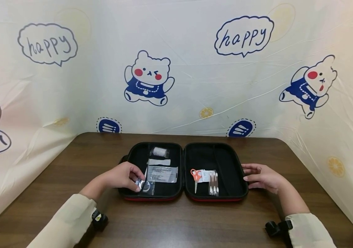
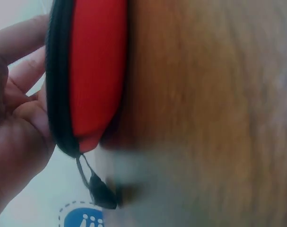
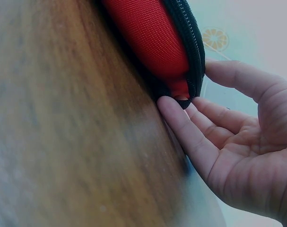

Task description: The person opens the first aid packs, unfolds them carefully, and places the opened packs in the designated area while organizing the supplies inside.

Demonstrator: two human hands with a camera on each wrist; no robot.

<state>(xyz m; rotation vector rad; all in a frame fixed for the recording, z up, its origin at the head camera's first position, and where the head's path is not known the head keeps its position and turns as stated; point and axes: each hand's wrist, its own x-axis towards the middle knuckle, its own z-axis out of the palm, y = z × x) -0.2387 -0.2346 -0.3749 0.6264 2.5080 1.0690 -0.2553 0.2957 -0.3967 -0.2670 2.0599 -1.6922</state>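
An unzipped black-lined case (image 1: 195, 155) with a red shell lies spread flat on the table. At the front of its left half my left hand (image 1: 127, 176) pinches a small shiny packet (image 1: 139, 184). A clear packet with a pale ring shape (image 1: 147, 188) lies beside those fingertips. Behind it are a flat printed pouch (image 1: 162, 174), a white strip (image 1: 159, 162) and a white roll in clear wrap (image 1: 159, 152). With mostly straight fingers, my right hand (image 1: 261, 177) touches the case's right edge, its palm visible in the right wrist view. What the left fingertips hold is hidden in the left wrist view.
Orange-handled scissors (image 1: 196, 175), a white packet (image 1: 205, 175) and cotton swabs in a clear bag (image 1: 213, 184) lie in the case's right half. A zipper pull (image 2: 100, 191) hangs off the rim. Behind the brown table (image 1: 170, 224) hangs a printed cloth (image 1: 192, 86).
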